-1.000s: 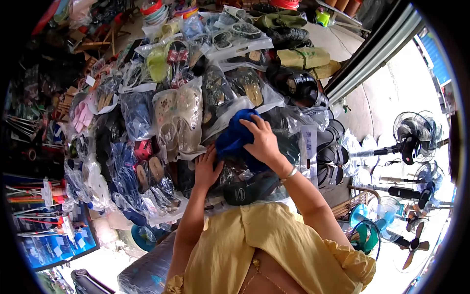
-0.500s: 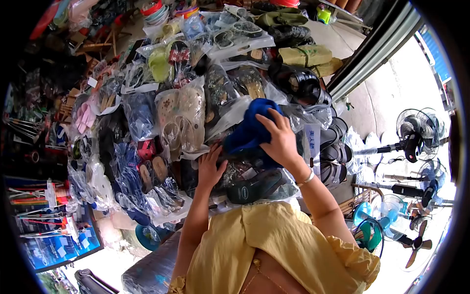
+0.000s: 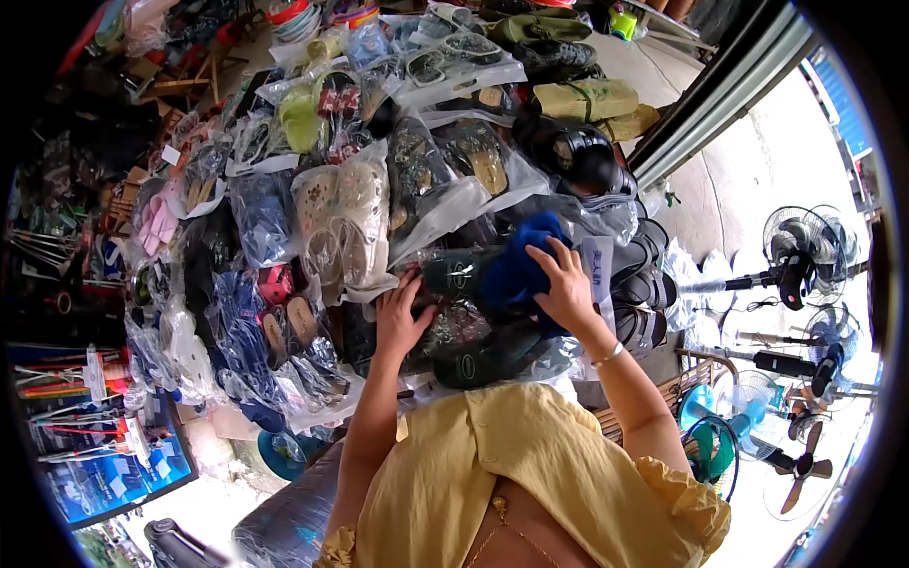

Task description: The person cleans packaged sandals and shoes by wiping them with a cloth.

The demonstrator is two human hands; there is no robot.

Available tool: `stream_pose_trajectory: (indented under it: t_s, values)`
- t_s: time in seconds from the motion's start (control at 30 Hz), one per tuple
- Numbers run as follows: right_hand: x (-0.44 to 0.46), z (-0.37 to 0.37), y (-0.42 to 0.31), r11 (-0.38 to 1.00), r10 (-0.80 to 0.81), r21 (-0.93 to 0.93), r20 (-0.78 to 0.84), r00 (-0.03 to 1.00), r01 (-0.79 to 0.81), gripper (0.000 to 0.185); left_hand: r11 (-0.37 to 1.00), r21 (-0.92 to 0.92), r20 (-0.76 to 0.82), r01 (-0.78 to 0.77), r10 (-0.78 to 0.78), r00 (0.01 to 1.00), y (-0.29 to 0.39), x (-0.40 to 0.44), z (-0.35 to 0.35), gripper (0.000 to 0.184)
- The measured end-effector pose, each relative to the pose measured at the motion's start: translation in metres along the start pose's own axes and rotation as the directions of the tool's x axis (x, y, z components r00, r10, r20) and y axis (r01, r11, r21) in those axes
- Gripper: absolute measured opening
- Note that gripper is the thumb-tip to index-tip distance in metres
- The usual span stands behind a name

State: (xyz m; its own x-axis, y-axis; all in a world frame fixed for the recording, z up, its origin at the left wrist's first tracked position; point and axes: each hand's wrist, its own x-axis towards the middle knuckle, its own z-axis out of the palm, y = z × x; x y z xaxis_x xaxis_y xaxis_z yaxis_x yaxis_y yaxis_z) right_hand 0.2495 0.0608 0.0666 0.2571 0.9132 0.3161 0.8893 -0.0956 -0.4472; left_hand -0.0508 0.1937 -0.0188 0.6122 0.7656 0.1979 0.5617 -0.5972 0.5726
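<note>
- Between the left hand and the right hand, over the dark green slippers near the front of the display: bunched blue cloth, touching the upper slipper at its right end.
- Grasping the blue cloth with the right hand: a loose grip, to judge by the curled fingers, with cloth bulging out beyond them.
- Resting the left hand palm down, fingers spread and released from any object, at the left end of the upper slipper.
- Reached so far: cloth in hand and down against the slippers, with both hands set on the goods.
- Covered by the cloth: only part of the upper slipper; its oval label in plain view.
- Outside the cloth's cover: most of the lower slipper, closer to the body.
- Untouched by either hand: bagged beige slippers beyond the left hand, and black sandals to the right of the white printed strip.
- Too cluttered under the shiny wrap to tell how clean or dusty.
</note>
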Motion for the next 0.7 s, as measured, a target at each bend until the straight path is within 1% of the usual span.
stream_pose_trajectory:
  t_s: [0.07,0.13,0.2,0.23,0.3,0.33,0.4,0.43,0.47,0.5,0.53,0.57,0.6,0.63,0.67,0.7]
  values:
    - [-0.003,0.012,0.009,0.997,0.080,-0.006,-0.028,0.996,-0.081,0.082,1.000,-0.007,-0.003,0.000,0.000,1.000,0.000,0.001,-0.001,0.057]
    - [0.017,-0.001,0.002,0.987,0.155,-0.039,-0.028,0.988,-0.156,0.085,1.000,0.019,0.011,-0.002,0.002,1.000,0.003,0.000,-0.004,0.057]
    - [0.028,-0.014,-0.006,0.983,0.121,-0.130,-0.089,0.989,-0.132,0.087,0.999,0.042,0.004,-0.017,0.017,1.000,0.002,0.003,-0.005,0.057]
    - [0.028,-0.017,-0.012,0.983,0.120,-0.130,-0.085,0.989,-0.130,0.087,0.998,0.061,-0.001,-0.019,0.019,1.000,0.003,0.001,-0.004,0.058]
    - [0.018,-0.019,-0.024,0.995,0.097,0.009,-0.052,0.994,-0.096,0.085,0.999,0.051,-0.002,-0.013,0.013,1.000,0.003,-0.001,-0.004,0.060]
    - [0.010,-0.007,-0.023,0.994,0.088,0.069,0.024,0.996,-0.089,0.084,0.999,0.043,-0.005,-0.015,0.016,1.000,0.002,-0.001,-0.004,0.061]
    - [0.007,0.012,-0.012,0.986,0.133,0.085,0.117,0.984,-0.143,0.083,0.999,0.016,-0.022,-0.040,0.041,0.999,0.001,0.001,-0.002,0.065]
    - [0.011,0.010,-0.007,0.983,0.165,0.063,0.071,0.984,-0.170,0.082,0.998,-0.004,-0.044,-0.066,0.066,0.997,0.000,0.002,-0.002,0.069]
    - [0.018,0.009,-0.001,0.979,0.196,0.046,0.026,0.980,-0.197,0.082,0.998,0.000,-0.049,-0.059,0.059,0.997,0.000,0.001,-0.001,0.069]
    - [0.028,0.006,0.000,0.967,0.253,0.038,-0.024,0.967,-0.252,0.081,0.998,-0.036,-0.046,-0.046,0.045,0.998,0.003,0.001,-0.002,0.072]
    - [0.036,0.002,0.001,0.971,0.238,0.005,-0.101,0.966,-0.239,0.080,0.997,-0.072,-0.046,-0.040,0.037,0.998,0.006,0.004,-0.003,0.076]
    - [0.038,-0.004,-0.003,0.976,0.218,0.007,-0.127,0.968,-0.219,0.080,0.997,-0.065,-0.054,-0.044,0.041,0.998,0.006,0.009,-0.002,0.076]
    - [0.038,-0.010,-0.009,0.980,0.198,0.006,-0.149,0.969,-0.199,0.079,0.960,-0.270,-0.021,0.078,-0.086,0.996,0.004,0.012,0.003,0.077]
    - [0.033,-0.009,-0.015,0.992,0.127,0.038,-0.129,0.984,-0.123,0.080,0.865,-0.459,0.044,0.203,-0.206,0.977,0.001,0.011,0.013,0.077]
    - [0.027,-0.006,-0.025,0.996,0.056,0.071,-0.111,0.992,-0.048,0.082,0.863,-0.460,0.044,0.208,-0.211,0.976,-0.002,0.014,0.024,0.077]
    - [0.018,0.004,-0.034,0.992,0.006,0.123,-0.026,1.000,-0.003,0.083,0.775,-0.574,0.041,0.264,-0.295,0.955,-0.009,0.022,0.039,0.078]
